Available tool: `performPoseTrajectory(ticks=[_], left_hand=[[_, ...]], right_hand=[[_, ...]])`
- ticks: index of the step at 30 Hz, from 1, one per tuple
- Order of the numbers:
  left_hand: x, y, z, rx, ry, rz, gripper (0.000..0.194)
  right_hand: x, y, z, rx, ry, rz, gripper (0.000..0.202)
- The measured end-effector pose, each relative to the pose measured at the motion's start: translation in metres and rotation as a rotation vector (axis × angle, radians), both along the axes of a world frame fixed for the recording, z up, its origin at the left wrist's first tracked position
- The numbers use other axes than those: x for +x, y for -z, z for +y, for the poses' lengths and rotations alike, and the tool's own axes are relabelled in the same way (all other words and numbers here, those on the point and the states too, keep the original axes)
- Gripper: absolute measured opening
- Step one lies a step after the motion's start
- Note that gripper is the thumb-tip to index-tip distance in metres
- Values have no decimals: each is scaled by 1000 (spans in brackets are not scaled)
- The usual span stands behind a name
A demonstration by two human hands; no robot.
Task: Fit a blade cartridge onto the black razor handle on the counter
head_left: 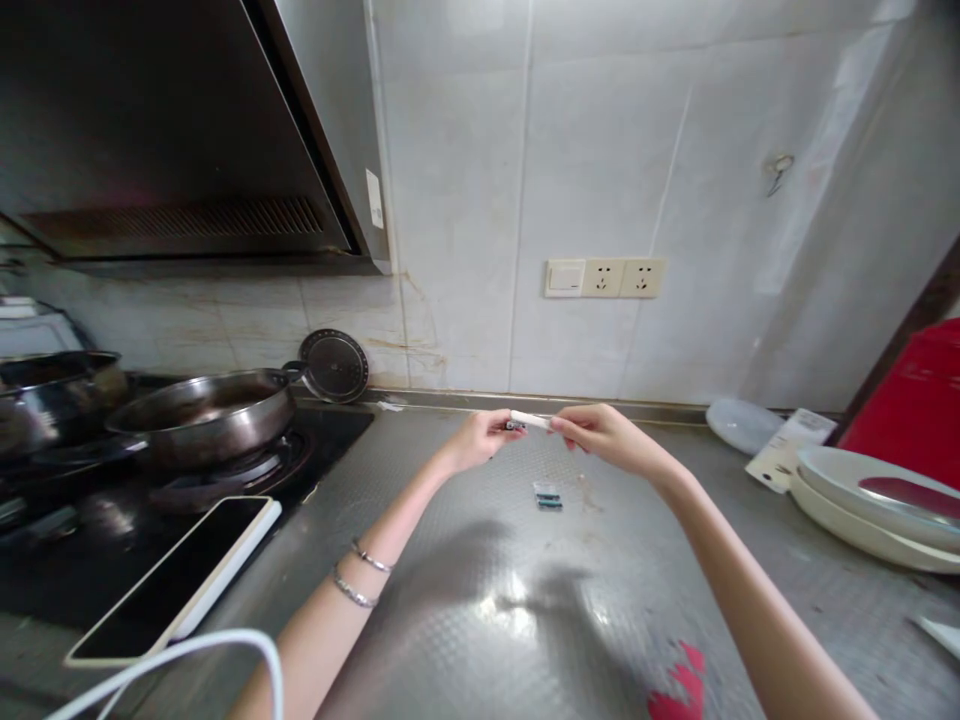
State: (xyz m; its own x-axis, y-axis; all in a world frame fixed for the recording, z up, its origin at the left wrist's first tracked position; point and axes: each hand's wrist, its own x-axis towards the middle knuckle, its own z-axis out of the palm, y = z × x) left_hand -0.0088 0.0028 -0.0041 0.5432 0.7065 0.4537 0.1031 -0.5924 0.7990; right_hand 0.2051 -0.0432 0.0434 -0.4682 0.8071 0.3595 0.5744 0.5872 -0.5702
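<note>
My left hand (pixel 484 438) is closed on the left end of a small white stick-shaped object (pixel 531 420), held roughly level above the steel counter. At that end, by my left fingertips, a dark and silvery part shows, too small to make out. The right end is pinched between the thumb and fingers of my right hand (pixel 600 432). On the counter below and between the hands lies a small clear packet (pixel 547 496) with dark teal strips.
Left, a steel pan (pixel 206 420) and a pot (pixel 56 395) stand on the black stove; a phone (pixel 180 580) straddles its edge. A white cable (pixel 225 637) crosses the lower left corner. Plates (pixel 874 515) and a white card (pixel 787 450) lie right. Red scraps (pixel 679 690) are near the front.
</note>
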Motion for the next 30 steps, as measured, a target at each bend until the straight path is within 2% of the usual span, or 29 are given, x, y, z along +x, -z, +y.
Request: performPoseTrajectory(ticks=[7,13,17,22,26,30], left_hand=[[2,1,-1,7,6,18,23],[1,5,1,38,6,56,20],[2,8,2,27,5,48,24],[5,8,0,19,12,91,22],[5,8,-1,24,0,49,20],[6,12,2,5,18,56,18]], right_hand=[[6,-1,1,112,119,-25,49],[6,-7,-9,77,73,-59,48],[5,-8,-10,152,156,-10,47],[5,-4,-5,-43,-30,-113,47],[3,-3,-4,42,56,13,45],[6,-5,-5,-49,-1,-80,44]])
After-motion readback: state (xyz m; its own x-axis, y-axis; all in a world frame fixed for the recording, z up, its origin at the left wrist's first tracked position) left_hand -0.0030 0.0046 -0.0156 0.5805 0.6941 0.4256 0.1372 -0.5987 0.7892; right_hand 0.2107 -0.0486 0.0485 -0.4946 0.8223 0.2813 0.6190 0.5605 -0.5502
